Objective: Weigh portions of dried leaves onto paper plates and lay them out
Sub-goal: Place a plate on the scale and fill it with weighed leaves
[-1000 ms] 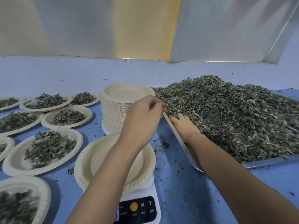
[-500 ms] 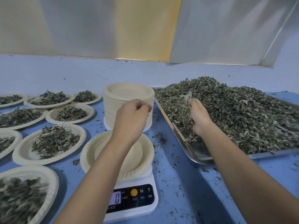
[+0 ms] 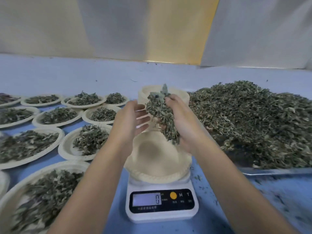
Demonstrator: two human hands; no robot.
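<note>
A handful of dried leaves point(image 3: 160, 114) is gripped in my right hand point(image 3: 183, 125) above an unfilled paper plate point(image 3: 157, 166). That plate sits on a white digital scale point(image 3: 162, 205) whose display reads 0. My left hand point(image 3: 130, 122) hovers just left of the handful, palm turned toward it, fingers relaxed, holding nothing. The big heap of dried leaves point(image 3: 253, 119) lies on a metal tray point(image 3: 273, 171) to the right.
Several paper plates with leaf portions point(image 3: 87, 141) are laid out on the blue table point(image 3: 278, 200) to the left. A stack of spare paper plates point(image 3: 184, 97) stands behind my hands. Leaf crumbs are scattered around the scale. A wall closes the back.
My right hand lifted a handful of leaves off the tray and carried it left over the plate on the scale. My left hand opened and moved beside it.
</note>
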